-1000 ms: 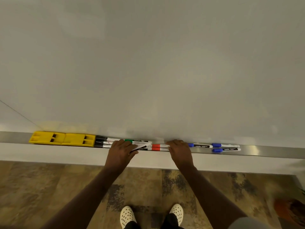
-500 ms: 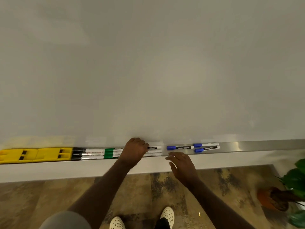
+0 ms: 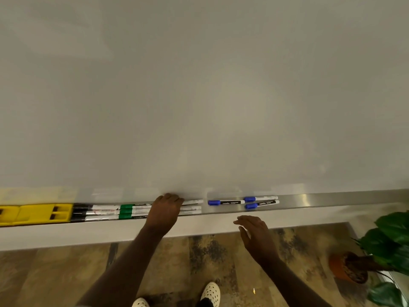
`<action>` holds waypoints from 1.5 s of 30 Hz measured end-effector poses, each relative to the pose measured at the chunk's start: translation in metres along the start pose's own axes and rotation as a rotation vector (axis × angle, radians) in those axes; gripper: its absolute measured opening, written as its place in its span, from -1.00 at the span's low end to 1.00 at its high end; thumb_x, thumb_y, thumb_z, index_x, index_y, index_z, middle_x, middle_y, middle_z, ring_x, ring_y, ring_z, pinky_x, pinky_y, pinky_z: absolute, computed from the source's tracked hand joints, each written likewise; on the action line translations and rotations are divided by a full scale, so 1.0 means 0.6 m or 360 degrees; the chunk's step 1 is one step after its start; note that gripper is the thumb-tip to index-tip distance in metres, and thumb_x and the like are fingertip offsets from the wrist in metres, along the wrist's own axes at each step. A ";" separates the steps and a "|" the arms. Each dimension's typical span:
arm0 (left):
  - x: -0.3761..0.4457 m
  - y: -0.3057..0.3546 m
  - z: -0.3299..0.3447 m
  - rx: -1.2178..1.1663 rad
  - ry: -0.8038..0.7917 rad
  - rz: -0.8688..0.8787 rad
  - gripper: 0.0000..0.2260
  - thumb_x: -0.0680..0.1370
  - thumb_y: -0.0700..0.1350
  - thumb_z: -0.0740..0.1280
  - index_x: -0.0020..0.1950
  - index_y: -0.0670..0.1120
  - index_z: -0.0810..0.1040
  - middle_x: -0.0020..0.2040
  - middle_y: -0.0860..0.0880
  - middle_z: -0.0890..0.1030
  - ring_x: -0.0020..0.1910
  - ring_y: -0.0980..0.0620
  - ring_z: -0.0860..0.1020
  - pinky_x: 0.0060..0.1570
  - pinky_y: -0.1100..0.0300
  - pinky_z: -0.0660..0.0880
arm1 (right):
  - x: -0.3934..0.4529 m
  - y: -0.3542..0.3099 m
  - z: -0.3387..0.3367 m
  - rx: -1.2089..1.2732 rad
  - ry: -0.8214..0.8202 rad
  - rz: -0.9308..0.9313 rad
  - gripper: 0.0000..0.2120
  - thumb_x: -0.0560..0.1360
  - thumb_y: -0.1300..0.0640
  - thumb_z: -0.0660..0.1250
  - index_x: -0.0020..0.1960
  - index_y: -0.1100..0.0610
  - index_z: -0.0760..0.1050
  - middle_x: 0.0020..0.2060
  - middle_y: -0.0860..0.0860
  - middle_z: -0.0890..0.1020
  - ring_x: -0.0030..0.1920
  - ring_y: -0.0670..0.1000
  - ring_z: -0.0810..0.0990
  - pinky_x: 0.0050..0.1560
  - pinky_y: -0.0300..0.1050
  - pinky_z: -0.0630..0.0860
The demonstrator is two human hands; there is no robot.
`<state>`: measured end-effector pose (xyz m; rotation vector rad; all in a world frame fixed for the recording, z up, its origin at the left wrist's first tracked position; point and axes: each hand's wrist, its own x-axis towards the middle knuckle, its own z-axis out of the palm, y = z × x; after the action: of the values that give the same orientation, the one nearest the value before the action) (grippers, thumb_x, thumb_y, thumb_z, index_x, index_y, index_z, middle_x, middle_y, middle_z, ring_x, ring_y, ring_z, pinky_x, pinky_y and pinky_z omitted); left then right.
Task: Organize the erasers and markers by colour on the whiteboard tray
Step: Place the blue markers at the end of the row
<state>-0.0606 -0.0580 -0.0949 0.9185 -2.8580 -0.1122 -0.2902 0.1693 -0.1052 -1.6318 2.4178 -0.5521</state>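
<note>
The metal whiteboard tray [image 3: 332,201] runs across the view. Two yellow erasers [image 3: 42,213] lie at its left end. Beside them come three black-capped markers [image 3: 95,212], then three green-capped markers [image 3: 132,211]. My left hand [image 3: 164,210] lies curled over the markers just right of the green ones. Their caps are hidden and only their white ends [image 3: 192,207] stick out. Three blue-capped markers [image 3: 243,202] lie further right, apart from the rest. My right hand [image 3: 256,238] hovers open below the tray's front edge and holds nothing.
The blank whiteboard [image 3: 199,96] fills the upper view. A white ledge [image 3: 88,233] runs under the tray. A potted plant [image 3: 376,258] stands on the patterned floor at the right. My white shoes [image 3: 210,293] are at the bottom.
My right hand has come off the tray and drawn back toward me, fingers spread. My left hand moved right from the green markers onto the ones beside them. The red caps are now hidden.
</note>
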 end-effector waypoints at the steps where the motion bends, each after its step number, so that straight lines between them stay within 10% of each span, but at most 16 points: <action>1: 0.004 0.009 0.000 -0.0025 0.0021 0.0044 -0.75 0.32 -0.28 0.51 -0.05 -0.07 0.69 -0.18 -0.04 0.69 -0.23 -0.10 0.64 -0.27 0.11 0.58 | 0.009 0.008 -0.007 0.0009 0.0017 -0.0019 -0.73 0.50 0.22 0.42 0.18 0.03 0.61 0.16 -0.01 0.66 0.22 0.01 0.58 0.27 -0.02 0.45; 8: 0.072 0.135 0.007 -0.0187 0.0032 0.0379 -0.76 0.43 -0.20 0.46 0.09 -0.09 0.66 -0.08 -0.07 0.69 -0.18 -0.08 0.63 -0.25 0.10 0.62 | 0.081 0.087 -0.081 -0.0269 0.0014 -0.0210 -0.75 0.45 0.27 0.44 0.11 0.11 0.61 0.03 0.05 0.70 0.03 0.10 0.66 0.09 0.03 0.55; 14: 0.122 0.219 0.034 0.0181 -0.0214 0.0300 -0.74 0.44 -0.23 0.40 0.12 -0.08 0.62 0.01 -0.07 0.66 -0.05 -0.10 0.63 -0.11 0.07 0.60 | 0.099 0.160 -0.104 -0.0595 -0.0287 -0.0295 -0.61 0.54 0.27 0.31 0.35 0.11 0.46 0.28 0.08 0.57 0.29 0.10 0.53 0.34 0.02 0.41; 27: 0.129 0.242 0.051 0.0486 -0.0349 0.0253 -0.80 0.25 -0.12 0.57 -0.17 -0.01 0.66 -0.16 0.00 0.67 -0.23 -0.01 0.63 -0.26 0.15 0.56 | 0.135 0.207 -0.100 -0.0882 -0.0242 -0.0549 -0.66 0.32 0.20 0.57 0.07 0.18 0.63 -0.06 0.11 0.69 -0.12 0.11 0.68 -0.10 -0.01 0.64; 45: -0.020 0.072 -0.022 -0.0172 0.0211 -0.0285 -0.77 0.47 -0.19 0.37 0.11 -0.03 0.64 -0.12 0.00 0.66 -0.25 -0.07 0.60 -0.35 0.06 0.55 | 0.145 0.106 -0.045 -0.0667 -0.0250 -0.0639 -0.57 0.17 0.29 0.63 0.01 0.09 0.67 -0.20 0.03 0.68 -0.26 0.06 0.67 -0.26 -0.08 0.61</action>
<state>-0.0739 -0.0163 -0.0782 1.1135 -2.6178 -0.2136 -0.3873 0.1161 -0.0999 -2.2544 2.2003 0.0497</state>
